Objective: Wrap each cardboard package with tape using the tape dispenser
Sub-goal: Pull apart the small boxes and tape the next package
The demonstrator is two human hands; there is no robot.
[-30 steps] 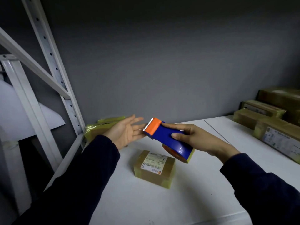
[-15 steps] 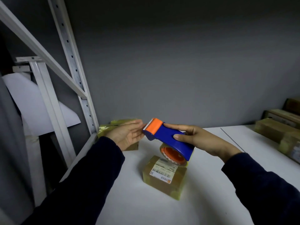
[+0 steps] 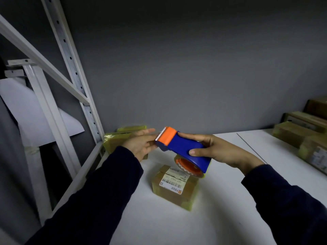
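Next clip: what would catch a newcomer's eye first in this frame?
The blue and orange tape dispenser stands out, gripped in mid-air at centre by the right hand, its toothed end at the left hand. Directly below, a labelled cardboard package lies on the white table; more packages sit at the far right.

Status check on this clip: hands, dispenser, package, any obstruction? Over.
Right hand grips tape dispenser, held over labelled package on table. Left hand open, fingers straight at the toothed orange end. Nothing between dispenser and package.
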